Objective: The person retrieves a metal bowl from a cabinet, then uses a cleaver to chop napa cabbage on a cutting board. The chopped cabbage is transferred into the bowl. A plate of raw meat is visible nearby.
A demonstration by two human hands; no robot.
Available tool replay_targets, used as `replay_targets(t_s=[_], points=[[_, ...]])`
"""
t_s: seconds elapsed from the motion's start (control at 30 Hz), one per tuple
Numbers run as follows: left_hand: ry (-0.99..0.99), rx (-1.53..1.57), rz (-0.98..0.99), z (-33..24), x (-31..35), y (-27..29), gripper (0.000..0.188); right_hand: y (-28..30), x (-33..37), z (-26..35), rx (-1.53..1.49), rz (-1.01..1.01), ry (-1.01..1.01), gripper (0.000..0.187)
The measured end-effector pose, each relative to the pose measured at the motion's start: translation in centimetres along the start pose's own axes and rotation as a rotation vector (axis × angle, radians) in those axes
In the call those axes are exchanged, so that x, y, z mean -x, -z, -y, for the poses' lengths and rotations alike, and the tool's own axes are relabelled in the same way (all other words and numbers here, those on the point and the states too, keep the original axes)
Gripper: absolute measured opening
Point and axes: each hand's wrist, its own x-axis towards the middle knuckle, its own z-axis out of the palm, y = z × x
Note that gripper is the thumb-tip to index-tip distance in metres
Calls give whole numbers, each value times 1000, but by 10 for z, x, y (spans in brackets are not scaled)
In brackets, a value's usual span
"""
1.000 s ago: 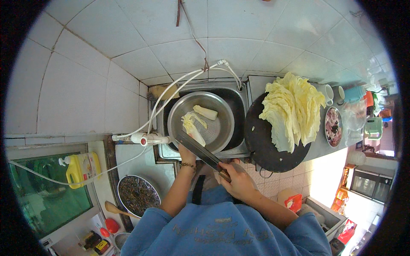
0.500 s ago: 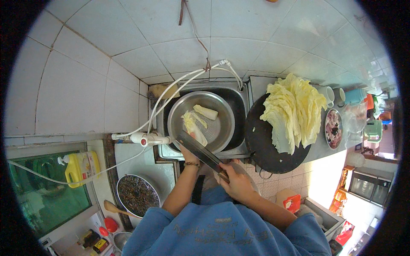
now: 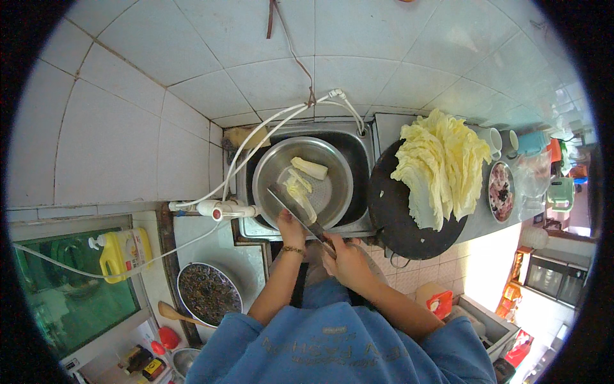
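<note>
Right hand: (image 3: 345,256) closed round the handle of a cleaver (image 3: 297,209), just below the steel basin (image 3: 272,169).
Left hand: (image 3: 291,225) at the basin's near rim, fingers curled on the rim; grip unclear.
Cleaver: blade slants over the basin's near edge, beside cabbage stem pieces (image 3: 300,185) inside.
Change: hands and blade stay almost as before.
Cabbage leaves: (image 3: 441,163) piled on the dark round board (image 3: 396,224), right of the basin.

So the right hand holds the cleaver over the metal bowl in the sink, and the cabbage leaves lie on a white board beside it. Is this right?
Not quite: the board under the cabbage leaves is black and round, not white, as the head view shows. The rest holds: the right hand holds the cleaver over the metal bowl in the sink.
</note>
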Motion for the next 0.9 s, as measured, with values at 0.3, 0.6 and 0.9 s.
replay_targets(t_s=[0.3, 0.6, 0.9], points=[[87, -180, 92, -19, 10, 10, 13, -36, -51, -32, -180, 15, 15, 39], [-32, -377, 196, -53, -9, 50, 27, -45, -76, -67, -362, -45, -174, 29], [-729, -1267, 297, 24, -107, 12, 51, 43, 23, -48, -363, -91, -333, 30]])
